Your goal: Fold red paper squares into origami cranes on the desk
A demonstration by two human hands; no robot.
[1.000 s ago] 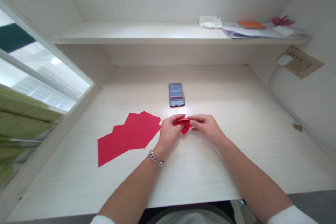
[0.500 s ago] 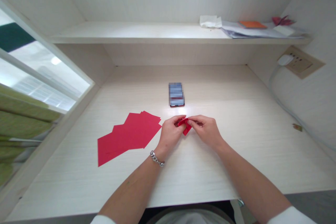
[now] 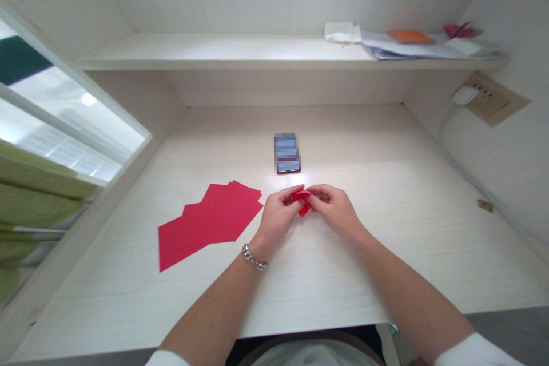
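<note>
Between my two hands is a small folded piece of red paper (image 3: 303, 207), held just above the desk. My left hand (image 3: 279, 211) pinches its left side between thumb and fingers. On the other side, my right hand (image 3: 335, 206) grips the paper's right edge with thumb and fingertips. The fingers cover part of the folds, so the paper's full shape is hidden. To the left of my left hand, several red paper sheets (image 3: 214, 214) lie fanned out and overlapping. Beyond my hands rests a phone (image 3: 287, 153) with a blurred screen.
A shelf (image 3: 214, 48) runs across the back, bearing white papers (image 3: 390, 48), an orange piece (image 3: 412, 38) and a red folded paper shape (image 3: 462, 30). On the right wall a plug with a cable (image 3: 465, 94) sits in a socket. A green curtain (image 3: 38, 189) hangs at the left.
My right thumb and fingers have shifted slightly on the folded red paper, and the paper's lower point sits a little higher. The view has shifted slightly; the sheets and phone stay put.
</note>
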